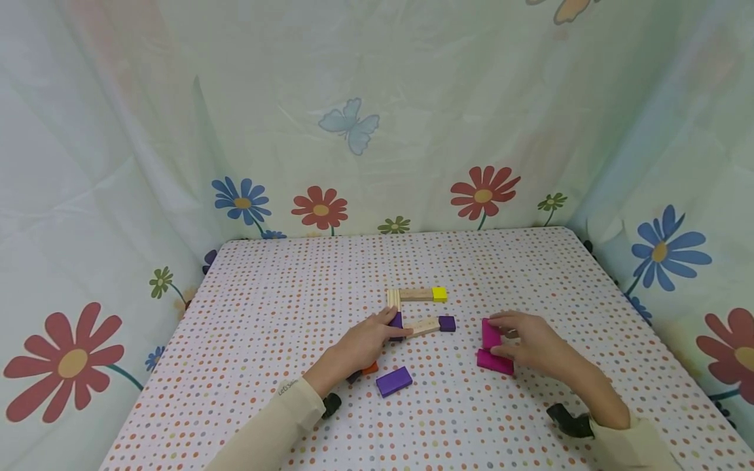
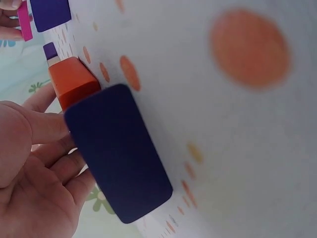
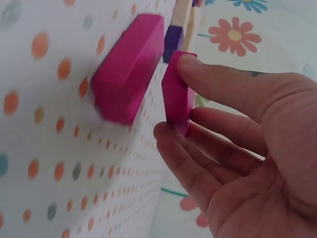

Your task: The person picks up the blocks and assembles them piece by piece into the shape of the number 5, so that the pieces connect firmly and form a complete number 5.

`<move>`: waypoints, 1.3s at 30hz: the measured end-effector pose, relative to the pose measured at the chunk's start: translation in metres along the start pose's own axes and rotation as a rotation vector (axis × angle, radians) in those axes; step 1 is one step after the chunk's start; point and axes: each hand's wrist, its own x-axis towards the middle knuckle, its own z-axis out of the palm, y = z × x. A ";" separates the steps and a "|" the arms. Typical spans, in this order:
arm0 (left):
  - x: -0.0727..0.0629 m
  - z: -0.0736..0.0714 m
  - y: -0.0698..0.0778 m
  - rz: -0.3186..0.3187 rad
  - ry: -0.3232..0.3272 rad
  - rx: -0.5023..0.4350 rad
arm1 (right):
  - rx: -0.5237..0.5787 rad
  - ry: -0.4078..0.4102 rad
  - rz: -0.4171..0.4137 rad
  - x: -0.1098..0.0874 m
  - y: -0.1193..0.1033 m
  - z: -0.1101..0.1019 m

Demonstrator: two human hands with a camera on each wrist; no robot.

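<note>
My left hand (image 1: 364,341) is at a dark purple block (image 1: 397,322), with thumb and forefinger on either side of it. That block joins a row of wooden pieces. Just below the hand lie an orange block (image 2: 73,82) and a navy block (image 2: 119,153), partly covered by the wrist in the head view. On the right, my right hand (image 1: 533,343) pinches a magenta block (image 3: 176,94) between thumb and fingers. A second magenta block (image 3: 131,69) lies on the table close beside it, nearer to me.
A plain wooden piece (image 1: 416,295) ends in a yellow block (image 1: 439,294). Nearer, another wooden piece (image 1: 424,326) meets a small purple block (image 1: 447,324). One loose purple block (image 1: 394,381) lies in front on the dotted tablecloth (image 1: 283,294). Flowered curtains surround the table.
</note>
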 end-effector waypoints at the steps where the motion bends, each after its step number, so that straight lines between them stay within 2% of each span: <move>1: 0.000 0.000 0.000 0.001 0.000 0.001 | 0.003 -0.011 -0.004 0.000 -0.002 0.000; 20: 0.000 0.000 0.000 -0.014 -0.008 -0.008 | 0.016 -0.092 -0.122 0.006 -0.029 0.021; 26: 0.000 0.000 0.000 -0.014 -0.008 -0.006 | -0.016 -0.139 -0.118 0.010 -0.032 0.030; 30: 0.000 0.000 0.000 -0.009 -0.007 -0.008 | 0.001 -0.163 -0.105 0.010 -0.033 0.032; 35: 0.000 0.001 0.000 -0.011 -0.009 -0.010 | 0.011 -0.163 -0.114 0.009 -0.032 0.034; 39: 0.000 0.001 0.000 -0.018 -0.011 -0.015 | -0.025 -0.111 -0.123 0.006 -0.032 0.032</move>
